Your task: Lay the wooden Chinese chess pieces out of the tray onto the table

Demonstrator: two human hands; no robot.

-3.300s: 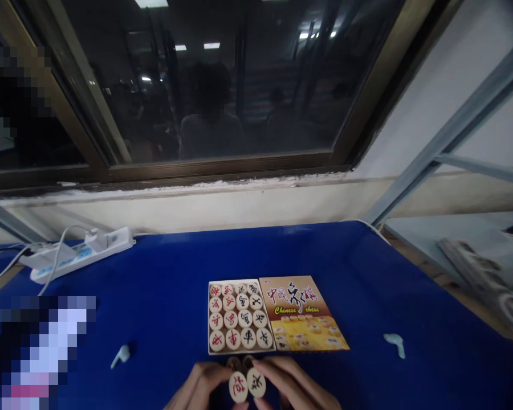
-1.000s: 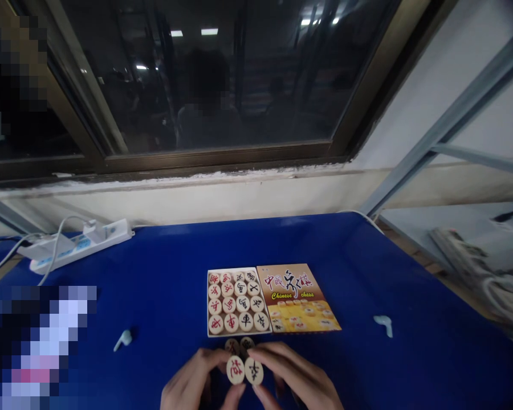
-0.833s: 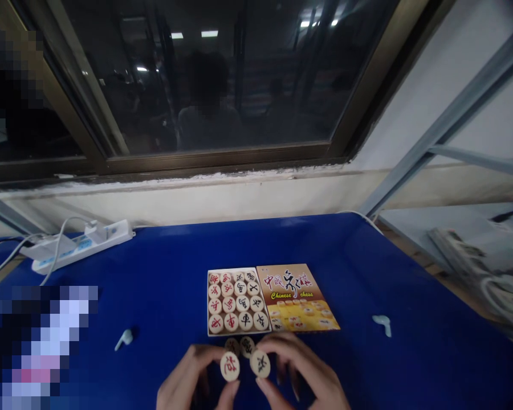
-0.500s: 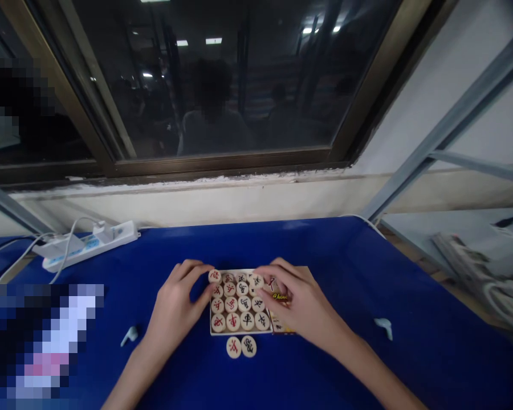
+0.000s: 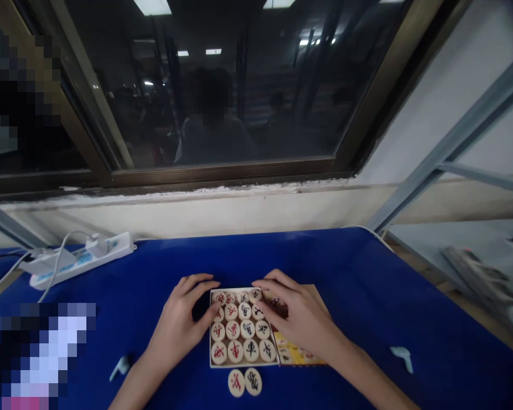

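Left hand [image 5: 180,318] and right hand [image 5: 298,316] curled half-open over the box [image 5: 244,365] at eleven and one o'clock, holds unclear; pieces [image 5: 248,329] looked light, hard, rim-pinchable.

I had the box [image 5: 243,366] on the table [image 5: 171,262], with chess pieces [image 5: 248,329] in rows inside it. Two loose pieces [image 5: 236,383] lay side by side on the table, just in front of the box's near edge. I had the left hand [image 5: 182,313] at the box's far left corner and the right hand [image 5: 290,307] at its far right corner. The lid [image 5: 301,350] lay right beside the box, partly under the right hand. One earbud [image 5: 120,368] lay away to the left, another [image 5: 400,357] well off to the right. The power strip [image 5: 85,259] sat at the table's back left. Behind the table stood the wall [image 5: 248,216], with the window [image 5: 256,125] above.
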